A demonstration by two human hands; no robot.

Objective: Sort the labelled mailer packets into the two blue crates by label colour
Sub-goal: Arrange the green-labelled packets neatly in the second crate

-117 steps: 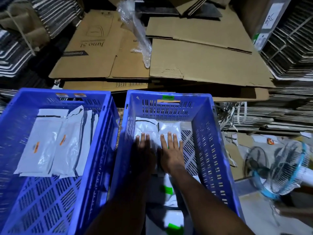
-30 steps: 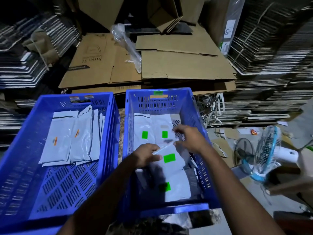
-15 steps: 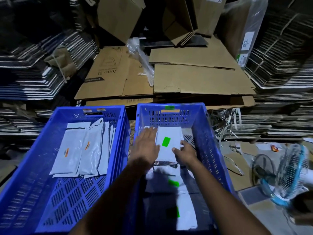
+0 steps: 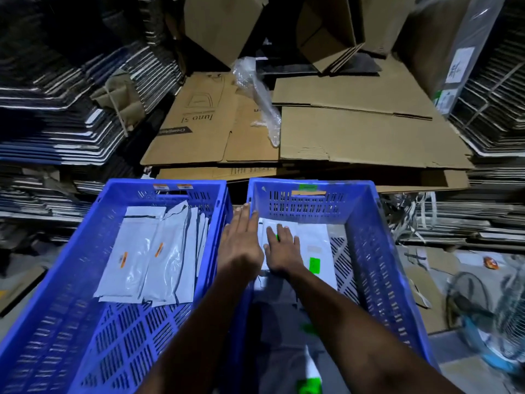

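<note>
Two blue crates stand side by side. The left crate (image 4: 85, 251) holds several white mailer packets with orange labels (image 4: 133, 257). The right crate (image 4: 369, 251) holds white packets with green labels (image 4: 315, 251), more of them lying nearer me under my arms. My left hand (image 4: 241, 243) lies flat with straight fingers over the right crate's left wall, reaching toward its far corner. My right hand (image 4: 282, 248) presses flat on a green-label packet at the far end of the right crate, covering most of its label.
Flattened cardboard sheets (image 4: 355, 132) and a crumpled plastic bag (image 4: 261, 100) lie behind the crates. Stacks of folded cartons rise on the left (image 4: 56, 115) and right (image 4: 488, 109). A small fan (image 4: 494, 308) stands on the floor at the right.
Both hands slid farther into the right crate. The packet with the green label they were laying down now sits at the crate's far end under my right palm; my left hand has moved left to the wall.
</note>
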